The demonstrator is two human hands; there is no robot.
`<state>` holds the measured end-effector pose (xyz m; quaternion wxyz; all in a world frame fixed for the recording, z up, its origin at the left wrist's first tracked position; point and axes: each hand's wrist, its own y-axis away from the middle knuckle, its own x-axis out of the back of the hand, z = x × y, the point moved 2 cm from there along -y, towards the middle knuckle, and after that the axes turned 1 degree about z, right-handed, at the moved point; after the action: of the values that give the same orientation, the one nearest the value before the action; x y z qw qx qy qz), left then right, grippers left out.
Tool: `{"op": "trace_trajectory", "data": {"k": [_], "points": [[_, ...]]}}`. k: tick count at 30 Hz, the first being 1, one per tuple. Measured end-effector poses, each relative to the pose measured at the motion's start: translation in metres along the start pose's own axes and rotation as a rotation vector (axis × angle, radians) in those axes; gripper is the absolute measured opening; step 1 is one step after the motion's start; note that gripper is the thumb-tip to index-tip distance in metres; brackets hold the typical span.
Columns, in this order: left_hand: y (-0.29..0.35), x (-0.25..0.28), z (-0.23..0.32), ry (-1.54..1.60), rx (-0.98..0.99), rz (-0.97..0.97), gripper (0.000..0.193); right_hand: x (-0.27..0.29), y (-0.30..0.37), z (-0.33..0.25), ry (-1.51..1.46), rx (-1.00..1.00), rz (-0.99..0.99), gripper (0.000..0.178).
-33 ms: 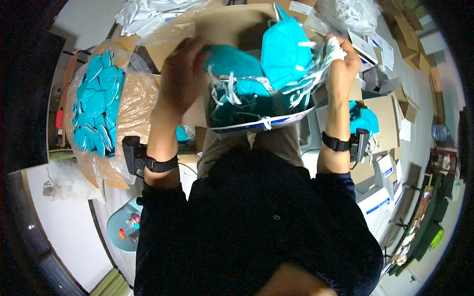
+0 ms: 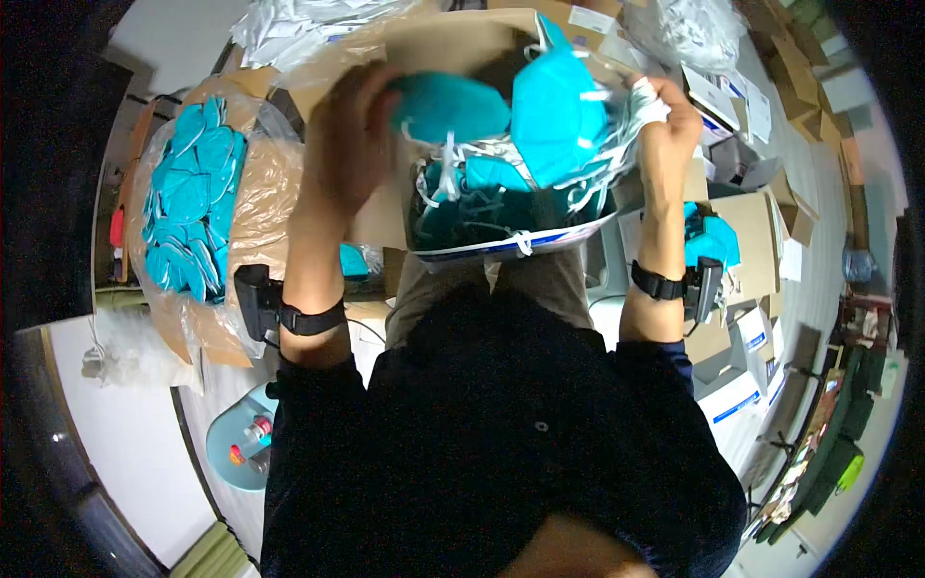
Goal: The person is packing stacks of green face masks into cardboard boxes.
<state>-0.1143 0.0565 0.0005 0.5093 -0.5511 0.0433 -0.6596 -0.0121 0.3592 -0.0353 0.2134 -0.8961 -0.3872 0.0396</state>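
Observation:
A teal cup-shaped face mask (image 2: 453, 108) is at the fingers of my left hand (image 2: 355, 135), which is closed and smeared by motion. My right hand (image 2: 672, 133) pinches a bunch of white mask straps (image 2: 644, 108). From those straps another teal mask (image 2: 559, 120) hangs, upright, to the right of the first. Both masks are over an open carton (image 2: 511, 249) with a white and blue edge, close in front of my lap. Inside it lie more teal masks and loose white straps, partly in shadow.
At the left, a large carton lined with a clear plastic bag (image 2: 270, 202) holds a heap of teal masks (image 2: 198, 193). A pale blue stool (image 2: 226, 438) bears a bottle. Open cartons (image 2: 747, 236) crowd the right side, with clear plastic bags (image 2: 689, 34) at the far side.
My left hand and its mask have shifted slightly up and away from me. The mask by my right hand has tilted a little; the right hand has hardly moved.

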Motion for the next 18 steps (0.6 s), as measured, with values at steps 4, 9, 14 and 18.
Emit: {"op": "trace_trajectory", "data": {"k": [4, 9, 14, 18], "points": [[-0.022, 0.029, 0.008, 0.129, 0.091, 0.153, 0.016, -0.010, 0.010, -0.019, 0.257, 0.114, -0.498, 0.010], [-0.024, -0.003, 0.005, 0.252, 0.027, 0.012, 0.019, -0.038, 0.026, -0.033, 0.108, -0.024, -0.595, 0.027], [-0.020, -0.042, -0.001, 0.567, 0.105, 0.118, 0.025, -0.043, 0.035, -0.019, -0.069, -0.078, -0.521, 0.016], [-0.001, -0.064, 0.004, 0.671, 0.285, 0.128, 0.041, -0.040, 0.031, -0.019, -0.167, -0.165, -0.400, 0.012]]}}
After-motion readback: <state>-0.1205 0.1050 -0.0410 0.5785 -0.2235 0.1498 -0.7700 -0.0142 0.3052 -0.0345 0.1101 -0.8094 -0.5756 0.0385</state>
